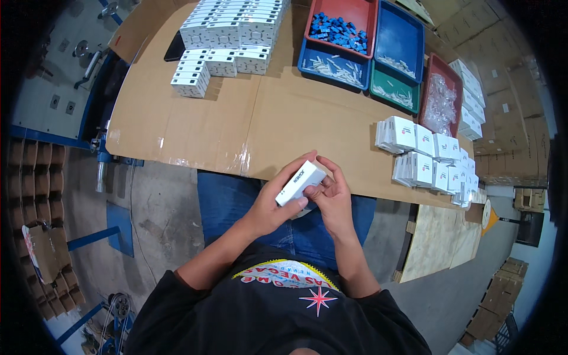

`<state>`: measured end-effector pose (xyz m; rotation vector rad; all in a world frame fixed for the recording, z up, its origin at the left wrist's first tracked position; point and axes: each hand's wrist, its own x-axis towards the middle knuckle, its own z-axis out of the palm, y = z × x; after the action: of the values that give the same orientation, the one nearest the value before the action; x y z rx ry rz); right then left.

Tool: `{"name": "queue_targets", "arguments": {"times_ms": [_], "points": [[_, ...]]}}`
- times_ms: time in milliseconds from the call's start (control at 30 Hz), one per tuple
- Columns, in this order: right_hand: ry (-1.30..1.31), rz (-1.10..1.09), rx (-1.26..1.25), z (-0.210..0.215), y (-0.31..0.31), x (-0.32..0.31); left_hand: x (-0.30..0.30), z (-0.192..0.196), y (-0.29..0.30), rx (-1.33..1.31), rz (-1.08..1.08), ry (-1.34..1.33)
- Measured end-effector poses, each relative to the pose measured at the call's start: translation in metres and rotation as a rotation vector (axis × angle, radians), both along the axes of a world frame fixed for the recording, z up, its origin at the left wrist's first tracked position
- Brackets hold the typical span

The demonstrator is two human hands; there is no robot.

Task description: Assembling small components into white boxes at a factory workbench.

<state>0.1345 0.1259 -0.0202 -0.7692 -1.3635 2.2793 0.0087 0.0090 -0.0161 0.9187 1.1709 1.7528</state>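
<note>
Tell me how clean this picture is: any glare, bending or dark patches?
In the head view, glare streaks the clear tape at the table's near edge; in the head view, clear plastic throws small highlights; in the head view, fisheye distortion bows the table edge, and the corners go black; in the head view, the held white box looks reasonably sharp.

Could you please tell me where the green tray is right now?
In the head view, the green tray sits at upper right, between a blue tray on its left and a red tray holding clear plastic.
</note>
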Motion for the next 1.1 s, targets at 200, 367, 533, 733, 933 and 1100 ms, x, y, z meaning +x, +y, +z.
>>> {"name": "queue_targets", "arguments": {"times_ms": [200, 367, 533, 733, 933, 1100], "points": [[0.021, -0.066, 0.169, 0.01, 0.001, -0.004, -0.004, -0.01, -0.003, -0.044, 0.018, 0.228], [0.031, -0.065, 0.275, 0.024, -0.006, -0.005, -0.007, -0.028, 0.0, 0.132, 0.098, 0.458], [-0.004, -0.018, 0.379, 0.018, -0.01, -0.004, -0.003, -0.015, 0.003, 0.031, 0.104, 0.39], [0.001, -0.058, 0.448, 0.009, -0.012, -0.005, -0.006, -0.008, 0.008, -0.091, 0.114, 0.417], [-0.042, -0.039, 0.545, 0.006, -0.015, -0.005, -0.005, -0.021, 0.01, -0.027, 0.21, 0.504], [-0.08, -0.013, 0.559, 0.01, -0.013, -0.006, 0.0, -0.025, 0.009, -0.062, 0.251, 0.468]]}}
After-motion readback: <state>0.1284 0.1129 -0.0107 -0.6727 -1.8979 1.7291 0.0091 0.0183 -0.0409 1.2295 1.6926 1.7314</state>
